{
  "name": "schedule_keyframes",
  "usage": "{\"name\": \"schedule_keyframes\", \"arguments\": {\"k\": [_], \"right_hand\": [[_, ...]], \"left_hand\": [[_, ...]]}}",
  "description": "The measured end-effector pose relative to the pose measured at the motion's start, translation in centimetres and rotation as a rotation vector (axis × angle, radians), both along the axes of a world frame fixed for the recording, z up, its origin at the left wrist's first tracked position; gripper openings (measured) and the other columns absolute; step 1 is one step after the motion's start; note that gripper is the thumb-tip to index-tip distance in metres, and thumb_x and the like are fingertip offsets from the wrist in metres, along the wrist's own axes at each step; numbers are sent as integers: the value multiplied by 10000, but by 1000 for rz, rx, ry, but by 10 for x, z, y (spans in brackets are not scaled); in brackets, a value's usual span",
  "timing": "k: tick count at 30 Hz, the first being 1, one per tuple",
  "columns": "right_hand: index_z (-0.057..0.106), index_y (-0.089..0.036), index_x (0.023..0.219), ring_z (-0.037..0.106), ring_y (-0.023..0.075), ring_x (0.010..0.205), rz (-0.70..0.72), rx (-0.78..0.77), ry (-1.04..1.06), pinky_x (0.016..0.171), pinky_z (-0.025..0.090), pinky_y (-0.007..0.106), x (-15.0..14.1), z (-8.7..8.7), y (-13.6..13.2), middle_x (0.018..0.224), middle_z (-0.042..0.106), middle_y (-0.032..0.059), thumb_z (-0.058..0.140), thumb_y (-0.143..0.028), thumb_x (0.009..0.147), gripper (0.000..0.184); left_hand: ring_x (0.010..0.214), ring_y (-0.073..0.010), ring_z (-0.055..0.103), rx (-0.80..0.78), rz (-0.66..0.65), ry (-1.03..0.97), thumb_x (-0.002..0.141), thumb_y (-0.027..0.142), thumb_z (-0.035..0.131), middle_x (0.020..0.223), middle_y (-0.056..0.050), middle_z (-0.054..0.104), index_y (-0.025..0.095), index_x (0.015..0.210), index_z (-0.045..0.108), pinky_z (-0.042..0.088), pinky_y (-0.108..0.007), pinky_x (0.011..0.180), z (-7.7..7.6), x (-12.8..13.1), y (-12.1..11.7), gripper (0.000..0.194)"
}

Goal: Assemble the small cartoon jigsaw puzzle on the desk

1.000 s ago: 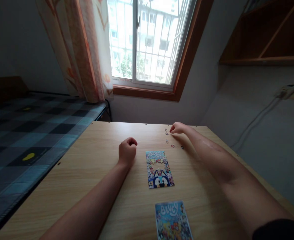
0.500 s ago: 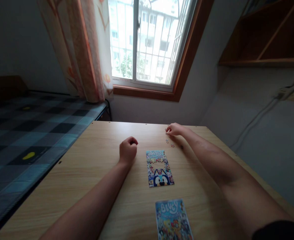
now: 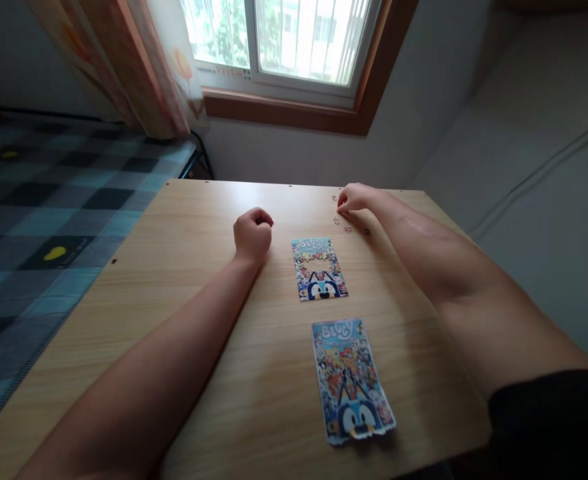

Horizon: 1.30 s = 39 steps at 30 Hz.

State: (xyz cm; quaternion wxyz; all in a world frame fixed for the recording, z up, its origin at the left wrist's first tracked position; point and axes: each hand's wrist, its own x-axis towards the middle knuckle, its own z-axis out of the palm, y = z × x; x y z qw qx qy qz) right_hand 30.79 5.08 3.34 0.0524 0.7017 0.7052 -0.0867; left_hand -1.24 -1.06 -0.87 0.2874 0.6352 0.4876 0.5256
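My right hand (image 3: 354, 198) reaches to the far part of the table, thumb and fingers pinched at the surface on a small puzzle piece that they mostly hide. Several loose puzzle pieces (image 3: 348, 229) lie around and nearer than those fingertips. My left hand (image 3: 253, 235) rests on the wood as a loose fist, with nothing visible in it. Between the hands and a little nearer lies a jigsaw puzzle (image 3: 301, 273) with a dog's face, a bare gap across its middle. Closer to me is a creased paper picture sheet (image 3: 357, 383) with the same design.
The wooden table (image 3: 199, 267) runs to a wall below a window (image 3: 294, 40). A bed with a checked cover (image 3: 74, 193) stands along the left side, beside a curtain (image 3: 124, 60). A cable (image 3: 544, 170) hangs on the right wall.
The view has tilted down, so the whole picture sheet now shows. A piece seen at my right fingertips before is now mostly hidden by them. My left hand stays in place.
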Motion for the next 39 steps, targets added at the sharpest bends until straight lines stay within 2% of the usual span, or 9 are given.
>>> {"name": "schedule_keyframes", "arguments": {"k": [7,13,17,21,24,27,32,35,39], "right_hand": [[779,-158,905,685,222,821,-217,-173,190,733,544,340,8,4,-8,811,721,76,879,-307,751,237],[725,-155,936,688,195,812,-201,-180,305,658,523,286,6,9,-24,849,734,79,847,-280,794,225],[690,-151,914,655,147,699,-130,8,560,582,494,260,-4,15,-54,849,740,70,799,-226,817,163],[686,-163,936,664,153,701,-52,200,871,626,541,293,-26,13,-108,852,752,71,775,-264,827,173],[686,-181,970,694,175,748,-22,274,1044,645,564,313,-45,1,-146,869,761,69,771,-336,816,235],[681,-194,954,717,200,833,15,347,1168,650,568,316,-62,-19,-166,875,763,69,745,-350,818,217],[696,-215,905,697,175,808,62,549,1036,712,547,335,-83,-41,-180,883,760,43,674,-326,891,114],[712,-232,895,670,166,785,161,631,899,748,524,343,-92,-47,-187,847,747,21,648,-268,921,78],[717,-252,886,657,176,798,221,721,896,772,513,354,-95,-50,-187,833,736,8,675,-243,908,48]], "left_hand": [[599,-152,515,7,3,-12,549,99,449,570,7,574,194,585,615,392,-296,616,-2,0,3,194],[606,-154,532,9,2,-1,540,110,444,561,10,576,190,587,616,391,-282,614,-5,0,5,196],[602,-151,536,14,-1,6,545,108,448,559,12,578,188,596,622,385,-276,607,-8,-1,7,198],[603,-152,531,55,-22,53,581,97,459,575,13,586,193,603,621,382,-282,611,-5,0,4,190],[617,-159,541,100,-49,143,629,82,465,601,8,603,201,615,623,398,-292,634,-1,1,-2,198],[653,-168,560,240,-121,256,673,61,470,645,-7,622,206,615,613,422,-308,676,2,3,-12,212],[742,-183,583,467,-270,420,756,66,495,750,-34,651,208,714,670,458,-323,726,6,8,-31,230],[789,-184,601,555,-363,481,809,91,525,819,-39,675,211,833,720,486,-335,773,8,11,-39,230],[817,-184,620,609,-456,539,900,198,587,876,-55,699,213,911,749,512,-341,786,11,12,-42,163]]}}
